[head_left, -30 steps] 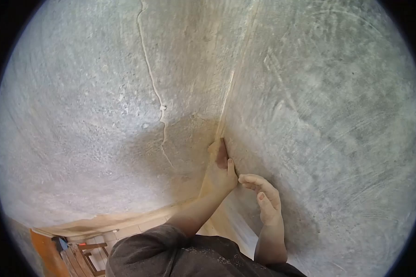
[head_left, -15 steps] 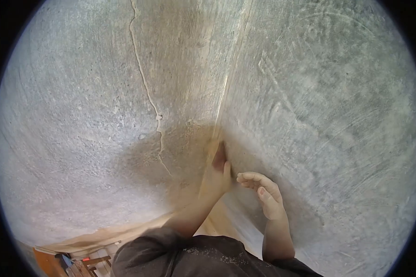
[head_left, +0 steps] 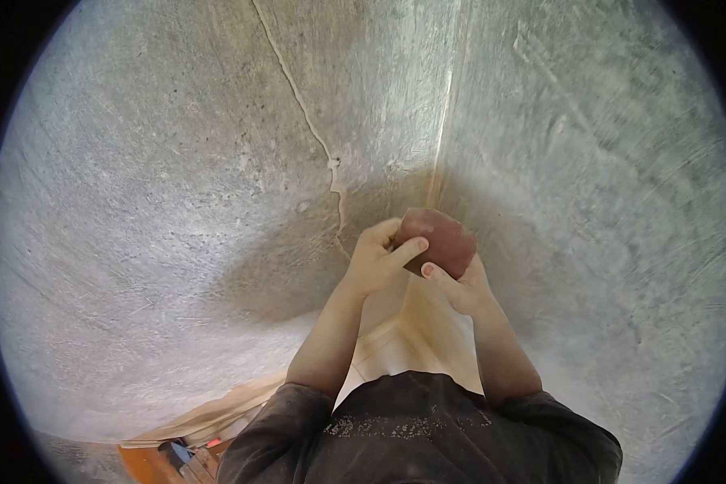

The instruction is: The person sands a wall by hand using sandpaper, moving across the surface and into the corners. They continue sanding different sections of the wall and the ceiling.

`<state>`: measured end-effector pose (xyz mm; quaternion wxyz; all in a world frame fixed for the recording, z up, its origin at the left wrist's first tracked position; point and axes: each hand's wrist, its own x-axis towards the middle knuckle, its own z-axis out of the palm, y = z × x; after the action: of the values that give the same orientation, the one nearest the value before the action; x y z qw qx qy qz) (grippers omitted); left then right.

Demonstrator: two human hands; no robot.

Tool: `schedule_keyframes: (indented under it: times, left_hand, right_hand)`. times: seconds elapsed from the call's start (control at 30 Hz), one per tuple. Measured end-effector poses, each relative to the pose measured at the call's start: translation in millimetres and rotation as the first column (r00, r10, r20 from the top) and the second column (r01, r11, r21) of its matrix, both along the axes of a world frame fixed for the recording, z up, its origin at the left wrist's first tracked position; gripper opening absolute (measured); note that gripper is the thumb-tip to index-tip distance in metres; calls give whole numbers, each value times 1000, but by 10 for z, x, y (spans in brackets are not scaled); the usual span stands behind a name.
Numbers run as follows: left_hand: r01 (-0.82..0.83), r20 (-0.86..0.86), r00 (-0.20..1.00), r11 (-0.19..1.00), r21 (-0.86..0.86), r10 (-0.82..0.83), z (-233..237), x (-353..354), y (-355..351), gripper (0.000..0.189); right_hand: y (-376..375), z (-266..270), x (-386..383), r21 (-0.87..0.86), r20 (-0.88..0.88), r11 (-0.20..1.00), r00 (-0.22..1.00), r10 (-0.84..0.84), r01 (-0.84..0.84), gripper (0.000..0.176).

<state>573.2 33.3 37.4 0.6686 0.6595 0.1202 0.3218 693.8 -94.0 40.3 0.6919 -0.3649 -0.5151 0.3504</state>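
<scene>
The dark red sheet [head_left: 440,242] hides the fingertips of the left hand [head_left: 377,262] and most fingers of the right hand [head_left: 469,289]. The picture's bottom edge cuts off the dark shirt [head_left: 427,460], and its top edge the wall crack [head_left: 305,105]. The small blue thing [head_left: 175,453] and red thing [head_left: 214,442] at lower left are too small to identify.

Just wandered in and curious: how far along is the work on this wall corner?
Hard to say exactly. The corner edge already looks fairly straight. In hand: a reddish sheet, held by the left hand and right hand. Probably left: the raised jagged line, which stands out on the wall.
</scene>
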Motion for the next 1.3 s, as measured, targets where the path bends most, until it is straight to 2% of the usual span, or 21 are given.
schedule_keyframes:
  times: [0.03, 0.07, 0.17, 0.27, 0.33, 0.37, 0.43, 0.5, 0.57, 0.63, 0.67, 0.77, 0.8, 0.87, 0.93, 0.97, 1.03, 1.1, 1.13, 1.23, 1.3]
  left_hand:
    - [-70, -26, 997, 996, 47, 71, 78, -6, 6, 19]
    - [-101, -81, 991, 990, 103, 110, 114, -22, 36, 33]
    - [-404, 116, 909, 774, 488, 401, 78, 30, 41, 46]
    - [-343, 85, 938, 866, 364, 336, -27, -60, 80, 51]
    - [-333, 27, 942, 926, 178, 334, -32, -142, 56, 48]
    - [-329, -1, 944, 940, 89, 331, -36, -199, 52, 46]
    - [-304, 14, 953, 950, 72, 303, -76, -324, 63, 44]
    - [-290, 35, 957, 956, 43, 289, -81, -406, 69, 43]
    - [-281, 54, 958, 960, -6, 281, -45, -492, 53, 43]
    - [-295, 55, 954, 955, -16, 295, -37, -528, 23, 50]
    - [-297, 64, 953, 955, -22, 297, -32, -517, 28, 55]
    - [-207, 135, 967, 975, -77, 215, -26, -516, 48, 47]
    - [-211, 100, 972, 977, -21, 212, -38, -538, 50, 46]
    - [-209, 39, 978, 973, 99, 206, -60, -593, 67, 44]
    - [-150, 25, 989, 986, 72, 149, -52, -711, 86, 45]
    - [-116, 13, 993, 992, 52, 115, -36, -767, 102, 45]
    - [-45, 73, 997, 996, 76, 40, 31, -850, 156, 48]
    - [43, 120, 991, 996, 83, -53, 74, -935, 203, 51]
    - [92, 140, 985, 992, 83, -103, 101, -979, 242, 52]
    - [167, 186, 967, 985, 45, -172, 98, -1069, 392, 54]
    - [216, 210, 955, 976, -14, -208, 46, -1108, 442, 54]
  right_hand:
    - [75, -185, -30, -17, -1, 998, 998, -64, 64, 57]
    - [135, -331, -38, -35, 0, 991, 992, -128, 128, 56]
    - [258, -537, 12, 86, 245, 950, 918, -314, 302, 52]
    - [489, -395, 38, 291, 355, 800, 717, -600, 525, 51]
    - [773, -82, 68, 445, 380, 658, 538, -753, 607, 51]
    - [914, 87, 76, 521, 369, 574, 440, -819, 631, 50]
    - [1028, 743, 75, 722, 238, 329, 228, -944, 609, 44]
    - [1400, 941, 133, 843, 50, 240, 373, -926, 482, 47]
    - [1589, 946, 180, 864, 19, 222, 411, -911, 451, 42]
    - [1716, 791, 213, 810, 145, 311, 344, -928, 497, 31]
    - [1650, 682, 199, 743, 221, 447, 448, -867, 499, 40]
    - [1436, -207, 46, 489, 507, 650, 416, -755, 582, 71]
    - [1450, -655, -23, 390, 564, 684, 428, -706, 616, 83]
    - [1492, -1324, -70, 79, 719, 811, 531, -449, 579, 90]
    - [1524, -1246, -161, 32, 676, 833, 602, -425, 552, 94]
    - [1595, -1119, -187, 149, 580, 811, 614, -535, 565, 95]
    - [1571, -239, -131, 465, 433, 670, 512, -742, 578, 97]
    - [1617, 569, -78, 667, 309, 468, 357, -882, 580, 98]
    - [1684, 704, -105, 683, 246, 389, 307, -919, 618, 96]
    - [1858, 468, -43, 739, 130, 268, 258, -957, 618, 95]
    - [1755, -198, 26, 664, 319, 404, 251, -914, 629, 95]
